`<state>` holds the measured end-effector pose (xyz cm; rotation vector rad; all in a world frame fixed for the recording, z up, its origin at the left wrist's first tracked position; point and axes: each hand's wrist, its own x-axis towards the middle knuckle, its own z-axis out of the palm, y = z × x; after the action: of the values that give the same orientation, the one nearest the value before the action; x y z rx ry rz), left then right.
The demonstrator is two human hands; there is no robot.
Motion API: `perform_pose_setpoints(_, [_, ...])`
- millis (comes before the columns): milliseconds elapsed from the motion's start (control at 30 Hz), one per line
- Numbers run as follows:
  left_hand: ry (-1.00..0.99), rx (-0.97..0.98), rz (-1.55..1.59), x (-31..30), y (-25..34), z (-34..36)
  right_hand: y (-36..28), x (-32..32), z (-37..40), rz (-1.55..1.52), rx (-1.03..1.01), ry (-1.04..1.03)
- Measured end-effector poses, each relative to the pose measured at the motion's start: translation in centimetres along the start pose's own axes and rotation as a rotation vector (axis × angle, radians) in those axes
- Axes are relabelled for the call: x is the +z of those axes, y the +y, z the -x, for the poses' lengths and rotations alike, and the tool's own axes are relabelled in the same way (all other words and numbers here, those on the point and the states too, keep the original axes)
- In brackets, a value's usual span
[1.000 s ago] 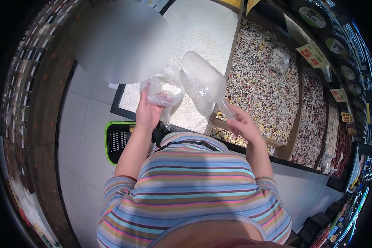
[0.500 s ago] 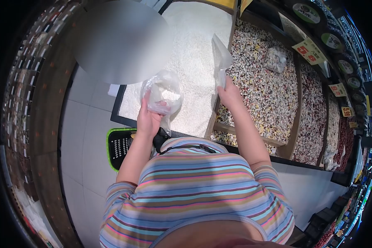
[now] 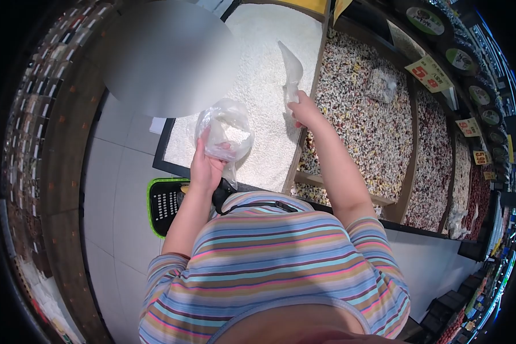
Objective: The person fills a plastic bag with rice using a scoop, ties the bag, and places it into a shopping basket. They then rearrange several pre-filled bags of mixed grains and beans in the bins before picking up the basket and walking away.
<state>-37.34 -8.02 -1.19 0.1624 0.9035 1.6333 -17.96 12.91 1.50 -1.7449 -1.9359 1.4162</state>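
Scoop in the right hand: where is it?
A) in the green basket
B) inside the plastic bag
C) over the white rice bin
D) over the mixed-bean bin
C: the scoop, gripped by the right hand, is over the white rice bin, apart from the bag in the left hand.

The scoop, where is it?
In the head view, the clear scoop is in the right hand, held over the white rice, next to the wooden divider and the mixed beans.

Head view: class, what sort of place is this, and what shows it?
Likely a shop's bulk-food aisle: open bins of rice and mixed beans, price tags, a green basket on the floor.
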Motion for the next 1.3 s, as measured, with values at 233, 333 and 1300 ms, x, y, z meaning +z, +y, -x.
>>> perform_pose_setpoints(233, [-0.005, -0.006, 0.011, -0.3, -0.3, 0.0, 3.6, -0.5, 1.4, -0.607, 0.071, -0.191])
perform_pose_setpoints(333, [0.002, -0.001, 0.004, -0.2, -0.3, 0.1, 4.9, -0.9, 2.0, -0.926, 0.052, -0.312])
perform_pose_setpoints(1300, [0.010, -0.003, -0.041, 0.0, 0.1, 0.9, 9.8, -2.6, 13.6, -1.286, 0.021, -0.724])
